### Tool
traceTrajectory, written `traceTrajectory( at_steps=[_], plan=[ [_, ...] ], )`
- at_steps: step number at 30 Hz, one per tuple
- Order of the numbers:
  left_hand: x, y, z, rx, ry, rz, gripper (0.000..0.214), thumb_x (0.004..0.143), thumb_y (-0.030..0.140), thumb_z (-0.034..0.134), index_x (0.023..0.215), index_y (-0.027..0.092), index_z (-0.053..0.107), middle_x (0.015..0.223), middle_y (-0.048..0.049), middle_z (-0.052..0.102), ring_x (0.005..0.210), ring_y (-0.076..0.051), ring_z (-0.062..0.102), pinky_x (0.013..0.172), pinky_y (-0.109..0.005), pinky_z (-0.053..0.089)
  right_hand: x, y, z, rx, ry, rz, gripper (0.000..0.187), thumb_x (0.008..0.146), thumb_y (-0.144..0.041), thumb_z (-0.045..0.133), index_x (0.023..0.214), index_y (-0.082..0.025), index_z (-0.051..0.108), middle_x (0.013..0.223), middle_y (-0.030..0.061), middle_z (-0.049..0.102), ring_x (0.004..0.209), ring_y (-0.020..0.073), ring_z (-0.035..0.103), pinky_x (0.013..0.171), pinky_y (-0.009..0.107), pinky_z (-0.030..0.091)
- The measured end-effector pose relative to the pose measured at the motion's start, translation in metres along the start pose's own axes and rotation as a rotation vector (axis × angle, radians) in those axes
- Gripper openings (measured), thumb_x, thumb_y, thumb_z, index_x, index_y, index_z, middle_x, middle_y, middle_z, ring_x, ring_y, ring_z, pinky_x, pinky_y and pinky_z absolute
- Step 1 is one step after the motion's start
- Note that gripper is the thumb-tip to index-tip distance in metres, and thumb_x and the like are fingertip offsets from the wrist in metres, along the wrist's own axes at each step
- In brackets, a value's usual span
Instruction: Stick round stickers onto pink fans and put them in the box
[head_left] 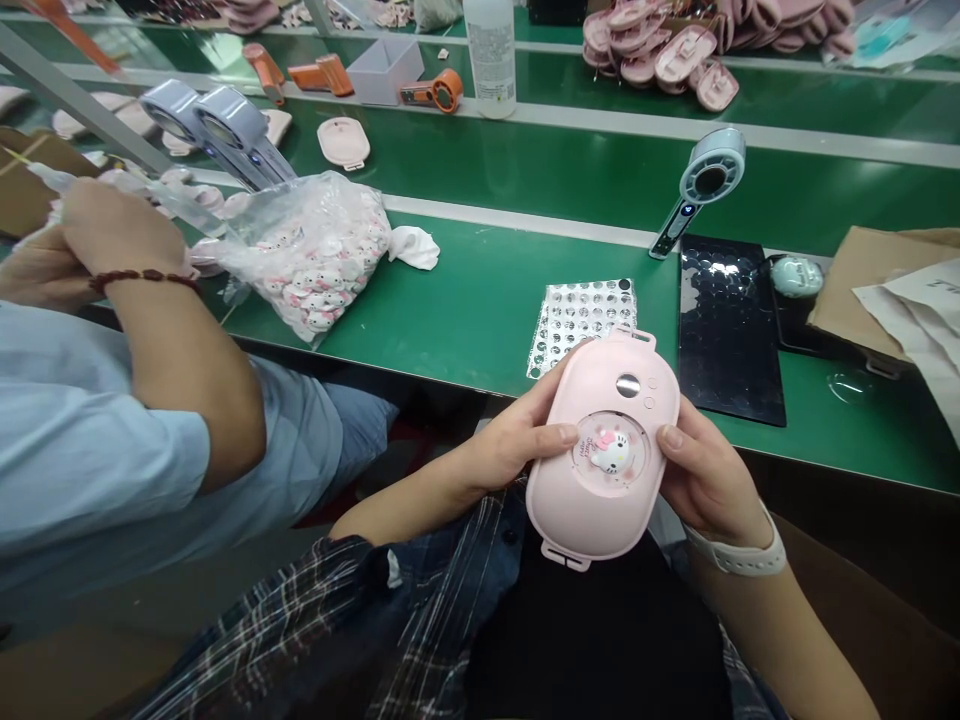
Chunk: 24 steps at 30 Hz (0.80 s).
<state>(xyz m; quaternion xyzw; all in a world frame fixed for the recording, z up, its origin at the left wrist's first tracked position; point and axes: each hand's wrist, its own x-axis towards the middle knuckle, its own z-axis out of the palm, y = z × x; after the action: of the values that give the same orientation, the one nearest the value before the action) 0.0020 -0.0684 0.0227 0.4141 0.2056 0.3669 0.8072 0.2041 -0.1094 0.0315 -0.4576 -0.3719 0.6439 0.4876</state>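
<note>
Between my two hands is a pink oval plastic shell [589, 525] with a strap slot at each end. A white cat-face piece with a pink bow [613, 452] sits in its round recess, and a small shiny round spot lies above that. My left hand [529, 435] grips the shell's left side, thumb at the recess's edge. My right hand [709, 475] holds the right edge, thumb on the front face. Both hands' other fingers are mostly hidden behind the shell. Just beyond it, a sheet of round stickers [581, 310] lies on the green bench, partly covered by the shell.
A co-worker's arm [142, 240] reaches in at left. A clear bag of cat-face pieces [322, 260] lies beside it. A handheld fan [697, 185] stands by a black tray [727, 340]; cardboard [877, 280] is at right. Behind are a white bottle [491, 60] and pink shells [667, 50].
</note>
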Motion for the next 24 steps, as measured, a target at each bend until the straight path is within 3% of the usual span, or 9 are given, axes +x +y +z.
traceTrajectory(
  at_steps=[6, 12, 17, 24],
  plan=[
    [-0.002, -0.001, -0.004, 0.246, 0.002, 0.119, 0.082, 0.090, 0.044, 0.071, 0.161, 0.032, 0.033, 0.164, -0.0079, 0.037, 0.150, -0.038, 0.034, 0.123, -0.051, 0.031, -0.002, 0.005, -0.007, -0.077, -0.015, -0.042, 0.055, 0.082, -0.055, 0.078, 0.125, -0.025, 0.064, 0.129, 0.0104, 0.069, 0.118, 0.0312, 0.065, 0.101, 0.047, 0.056],
    [-0.002, 0.000, -0.006, 0.395, 0.011, 0.150, 0.084, 0.090, 0.049, 0.069, 0.162, 0.033, 0.029, 0.167, -0.0053, 0.030, 0.153, -0.037, 0.028, 0.126, -0.050, 0.025, -0.002, 0.008, -0.011, -0.143, -0.022, -0.075, 0.051, 0.085, -0.057, 0.074, 0.123, -0.024, 0.066, 0.126, 0.0104, 0.069, 0.116, 0.0312, 0.066, 0.099, 0.046, 0.057],
    [-0.002, -0.001, -0.006, 0.426, -0.014, 0.193, 0.080, 0.095, 0.047, 0.064, 0.163, 0.031, 0.027, 0.167, -0.0061, 0.031, 0.152, -0.035, 0.030, 0.125, -0.046, 0.028, -0.002, 0.014, -0.015, -0.139, -0.048, -0.079, 0.045, 0.092, -0.052, 0.069, 0.128, -0.025, 0.065, 0.130, 0.0086, 0.068, 0.118, 0.0291, 0.065, 0.101, 0.044, 0.056],
    [-0.001, -0.007, -0.009, 0.543, 0.064, 0.190, 0.074, 0.096, 0.045, 0.062, 0.159, 0.023, 0.030, 0.158, -0.0130, 0.041, 0.143, -0.035, 0.041, 0.120, -0.047, 0.035, 0.001, 0.020, -0.016, -0.178, -0.039, -0.072, 0.040, 0.094, -0.048, 0.067, 0.127, -0.024, 0.065, 0.128, 0.0081, 0.068, 0.110, 0.0246, 0.066, 0.093, 0.036, 0.057]
  ],
)
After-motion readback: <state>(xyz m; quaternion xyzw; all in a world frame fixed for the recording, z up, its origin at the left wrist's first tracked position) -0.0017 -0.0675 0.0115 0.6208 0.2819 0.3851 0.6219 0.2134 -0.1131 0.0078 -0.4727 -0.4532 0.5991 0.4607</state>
